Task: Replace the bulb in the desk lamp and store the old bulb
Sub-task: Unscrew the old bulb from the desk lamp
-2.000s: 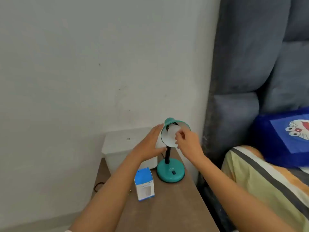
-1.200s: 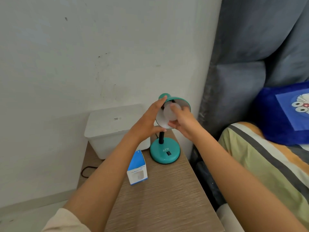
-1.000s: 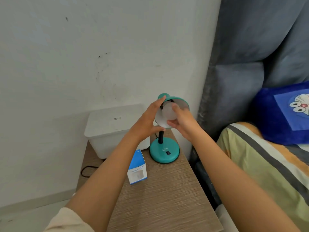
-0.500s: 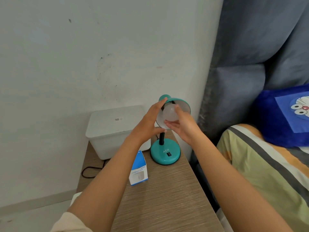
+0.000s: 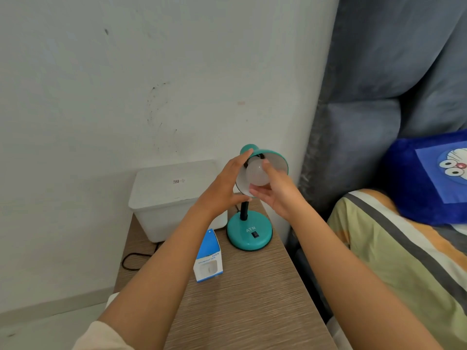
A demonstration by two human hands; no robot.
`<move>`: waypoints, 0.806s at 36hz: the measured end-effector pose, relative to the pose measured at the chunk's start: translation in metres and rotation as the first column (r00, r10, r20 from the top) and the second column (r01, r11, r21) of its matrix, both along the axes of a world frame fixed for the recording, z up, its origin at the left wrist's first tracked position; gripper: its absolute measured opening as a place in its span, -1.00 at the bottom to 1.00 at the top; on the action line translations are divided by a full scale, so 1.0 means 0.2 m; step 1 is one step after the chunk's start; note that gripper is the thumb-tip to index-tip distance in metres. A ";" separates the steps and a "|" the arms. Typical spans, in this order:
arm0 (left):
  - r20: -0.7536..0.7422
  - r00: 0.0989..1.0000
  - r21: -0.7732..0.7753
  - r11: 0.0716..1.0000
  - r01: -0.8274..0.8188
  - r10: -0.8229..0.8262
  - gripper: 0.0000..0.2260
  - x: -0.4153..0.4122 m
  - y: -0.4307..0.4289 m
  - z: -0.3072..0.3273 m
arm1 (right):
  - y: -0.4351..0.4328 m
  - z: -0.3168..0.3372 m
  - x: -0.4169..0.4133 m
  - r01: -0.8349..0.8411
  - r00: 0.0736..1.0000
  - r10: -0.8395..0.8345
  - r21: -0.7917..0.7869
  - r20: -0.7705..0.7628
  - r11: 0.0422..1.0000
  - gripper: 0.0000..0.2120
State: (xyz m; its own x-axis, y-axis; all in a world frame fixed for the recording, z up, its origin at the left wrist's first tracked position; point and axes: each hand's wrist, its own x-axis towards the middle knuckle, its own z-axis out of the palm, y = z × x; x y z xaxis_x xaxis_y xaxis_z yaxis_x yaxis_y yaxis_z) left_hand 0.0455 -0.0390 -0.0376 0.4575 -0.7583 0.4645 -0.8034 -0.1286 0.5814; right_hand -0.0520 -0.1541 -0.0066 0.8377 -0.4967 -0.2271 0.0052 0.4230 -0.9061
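Note:
A teal desk lamp [image 5: 249, 233] stands on a wooden bedside table [image 5: 247, 299], its shade [image 5: 276, 160] tipped toward me. A white frosted bulb [image 5: 256, 174] sits in the shade's mouth. My left hand [image 5: 222, 188] cups the left side of the shade, thumb under its rim. My right hand [image 5: 276, 192] grips the bulb with fingers over its right side and thumb below. A small blue and white carton [image 5: 208, 258] stands on the table in front of the lamp's base.
A white lidded plastic bin [image 5: 166, 198] sits at the back left of the table, against the wall. A black cable [image 5: 137, 258] loops beside it. A grey padded headboard [image 5: 366, 122], a striped pillow [image 5: 404, 261] and a blue cushion [image 5: 429, 178] lie to the right.
Both hands stay on the lamp head. My right hand's fingers have shifted around the bulb, and more of the bulb now shows out of the shade. My view has moved closer.

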 end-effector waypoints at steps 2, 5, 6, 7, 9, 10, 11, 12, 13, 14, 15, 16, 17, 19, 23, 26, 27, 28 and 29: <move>0.015 1.000 -0.003 1.000 -0.004 0.004 -0.09 0.00 0.00 0.00 | 0.00 0.01 0.00 0.060 0.998 -0.058 -0.077 0.022 0.995 -0.51; 0.012 1.000 0.003 1.000 0.006 -0.006 -0.10 0.01 0.00 0.00 | -0.01 0.02 -0.01 -0.019 1.000 0.018 0.096 0.018 0.995 -0.65; 0.006 1.000 0.001 1.000 0.007 -0.007 -0.11 0.00 0.00 0.00 | 0.00 0.03 -0.02 -0.051 0.998 0.046 0.158 0.032 0.986 -0.72; 0.000 1.000 0.000 1.000 0.007 -0.007 -0.11 0.00 -0.01 0.00 | 0.00 0.03 -0.02 -0.068 0.997 0.063 0.153 0.033 0.986 -0.77; -0.002 1.000 -0.003 1.000 0.006 -0.006 -0.10 0.00 -0.01 0.00 | 0.00 0.03 -0.02 -0.043 0.998 0.040 0.063 0.039 0.997 -0.68; 0.003 1.000 -0.005 1.000 0.006 -0.006 -0.10 0.00 0.00 0.00 | 0.00 0.03 -0.02 -0.023 0.998 0.020 0.053 0.051 0.998 -0.58; 0.007 1.000 -0.005 1.000 0.009 -0.009 -0.09 0.00 0.00 0.00 | 0.00 0.03 -0.02 -0.018 0.998 0.013 0.083 0.058 0.996 -0.54; 0.011 1.000 -0.005 1.000 0.011 -0.011 -0.10 0.00 0.00 0.00 | -0.01 0.03 -0.01 -0.026 0.998 0.018 0.132 0.060 0.991 -0.54; 0.013 1.000 -0.006 1.000 0.011 -0.011 -0.10 0.00 0.00 0.00 | -0.01 0.03 -0.02 -0.037 0.997 0.024 0.196 0.070 0.980 -0.59; 0.010 1.000 -0.007 1.000 0.010 -0.010 -0.10 0.00 0.00 0.01 | -0.01 0.03 -0.02 -0.042 0.997 0.026 0.218 0.078 0.975 -0.64; 0.007 1.000 -0.008 1.000 0.009 -0.009 -0.10 0.00 0.00 0.01 | -0.02 0.03 -0.02 -0.039 0.997 0.026 0.181 0.070 0.983 -0.67; 0.009 1.000 -0.011 1.000 0.008 -0.008 -0.10 0.00 0.00 0.00 | -0.02 0.02 -0.01 -0.028 0.998 0.021 0.110 0.066 0.994 -0.67; 0.014 1.000 -0.014 1.000 0.006 -0.006 -0.10 0.00 0.00 0.00 | -0.02 0.02 -0.01 -0.017 0.998 0.013 0.066 0.065 0.998 -0.63; 0.023 1.000 -0.014 1.000 0.008 -0.007 -0.11 0.00 0.00 0.00 | -0.02 0.03 -0.02 -0.029 0.997 0.024 0.070 0.072 0.997 -0.56; 0.014 1.000 -0.012 1.000 0.007 -0.007 -0.11 0.00 0.00 0.00 | -0.01 0.04 -0.04 -0.073 0.992 0.048 0.216 0.120 0.974 -0.72; 0.012 1.000 -0.006 1.000 0.006 -0.006 -0.08 0.00 0.01 0.00 | 0.00 0.04 -0.01 -0.047 0.998 0.050 -0.069 0.041 0.996 -0.66; 0.009 1.000 -0.002 1.000 0.009 -0.009 -0.08 0.00 0.01 0.00 | 0.00 0.04 0.00 -0.021 1.000 0.020 -0.179 -0.006 0.984 -0.58; 0.004 1.000 -0.001 1.000 0.010 -0.010 -0.07 0.00 0.01 0.00 | 0.01 0.04 0.00 0.013 0.998 -0.028 -0.295 -0.048 0.955 -0.52; 0.000 1.000 -0.001 1.000 0.007 -0.007 -0.07 0.00 0.01 0.00 | 0.01 0.04 0.00 0.056 0.994 -0.091 -0.424 -0.064 0.904 -0.51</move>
State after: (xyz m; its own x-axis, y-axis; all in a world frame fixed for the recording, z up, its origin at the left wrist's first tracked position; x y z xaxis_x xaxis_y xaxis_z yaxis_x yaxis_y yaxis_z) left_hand 0.0461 -0.0378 -0.0373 0.4521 -0.7612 0.4649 -0.8041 -0.1223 0.5818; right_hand -0.0518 -0.1521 0.0020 0.7830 -0.6202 -0.0479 -0.0587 0.0030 -0.9983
